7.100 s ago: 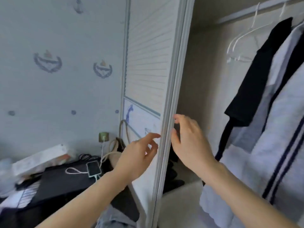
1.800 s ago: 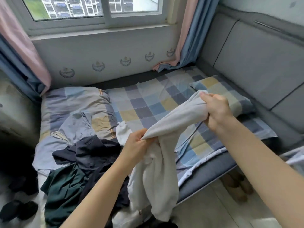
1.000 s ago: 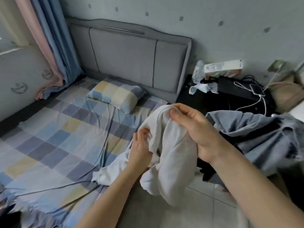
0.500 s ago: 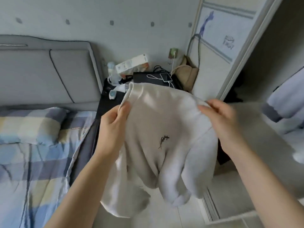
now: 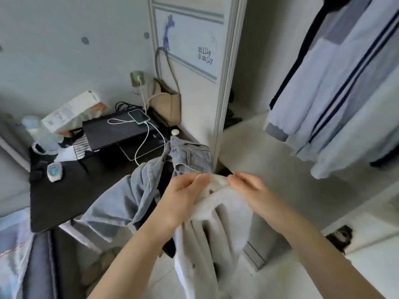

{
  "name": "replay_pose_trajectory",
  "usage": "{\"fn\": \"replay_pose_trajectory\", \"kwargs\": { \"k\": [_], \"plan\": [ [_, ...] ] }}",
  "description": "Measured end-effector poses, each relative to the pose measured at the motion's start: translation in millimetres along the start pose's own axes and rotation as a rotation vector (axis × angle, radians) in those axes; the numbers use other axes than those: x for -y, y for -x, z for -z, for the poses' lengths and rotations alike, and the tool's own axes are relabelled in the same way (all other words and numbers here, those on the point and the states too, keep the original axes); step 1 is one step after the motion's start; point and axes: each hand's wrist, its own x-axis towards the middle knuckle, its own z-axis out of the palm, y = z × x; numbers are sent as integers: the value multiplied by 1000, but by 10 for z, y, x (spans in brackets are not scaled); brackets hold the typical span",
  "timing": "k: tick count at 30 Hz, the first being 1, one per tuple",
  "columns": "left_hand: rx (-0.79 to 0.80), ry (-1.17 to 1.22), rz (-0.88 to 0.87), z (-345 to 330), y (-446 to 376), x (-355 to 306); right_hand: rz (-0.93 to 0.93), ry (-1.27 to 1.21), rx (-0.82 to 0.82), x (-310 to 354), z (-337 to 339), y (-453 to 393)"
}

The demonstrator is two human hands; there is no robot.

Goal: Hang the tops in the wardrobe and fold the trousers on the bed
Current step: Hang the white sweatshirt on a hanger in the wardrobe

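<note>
A pale cream top (image 5: 218,229) hangs bunched below my two hands in front of the wardrobe. My left hand (image 5: 183,197) grips its upper edge, and my right hand (image 5: 250,188) pinches the same edge just to the right. The open wardrobe (image 5: 269,83) fills the right side, with a light blue striped top (image 5: 345,93) and a dark garment (image 5: 311,35) hanging inside. Blue-grey denim trousers (image 5: 138,188) lie draped over the black bedside table, left of my hands.
The sliding wardrobe door (image 5: 224,83) stands just beyond my hands. The black bedside table (image 5: 71,186) carries a laptop (image 5: 116,130), a charging phone (image 5: 139,116), a box and a bottle. A tan bag (image 5: 168,102) hangs by the wall. The bed corner (image 5: 15,244) shows lower left.
I turned from the bed toward the wardrobe carrying the cream top. My hands came together, so the spread top now hangs bunched from its upper edge.
</note>
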Motion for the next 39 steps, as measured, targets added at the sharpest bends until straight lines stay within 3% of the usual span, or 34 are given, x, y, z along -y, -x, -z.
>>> {"fn": "replay_pose_trajectory", "kwargs": {
  "k": [3,5,8,11,16,18,21,22,24,30,34,37,39],
  "plan": [
    [167,-107,19,67,-237,54,-167,-213,-211,11,74,-53],
    [296,-299,-29,69,-384,160,-219,-462,-326,36,126,-106],
    [309,-661,-132,26,-594,526,-238,-833,-436,77,196,-176],
    [218,-911,-131,88,-758,957,-223,-858,-499,109,298,-161],
    [343,-1263,224,237,-1079,1131,-149,-676,-544,66,563,-12],
    [452,-1017,306,163,-1200,972,-163,-558,-565,33,612,70],
    [326,89,722,17,-1342,681,-174,-412,-652,-5,619,209],
    [308,353,784,-38,-1358,557,-171,-340,-664,-22,618,251],
    [311,574,816,-184,-1424,328,-176,-183,-643,-48,613,302],
    [392,597,746,-502,-1762,-419,-442,163,-405,-511,743,141],
    [569,424,609,-468,-2083,-925,-621,399,-504,-805,966,-92],
    [652,147,460,-385,-2277,-1243,-585,135,-723,-734,1193,-316],
    [601,12,370,-302,-2440,-1384,-493,-395,-756,-569,1365,-456]
  ]
}}
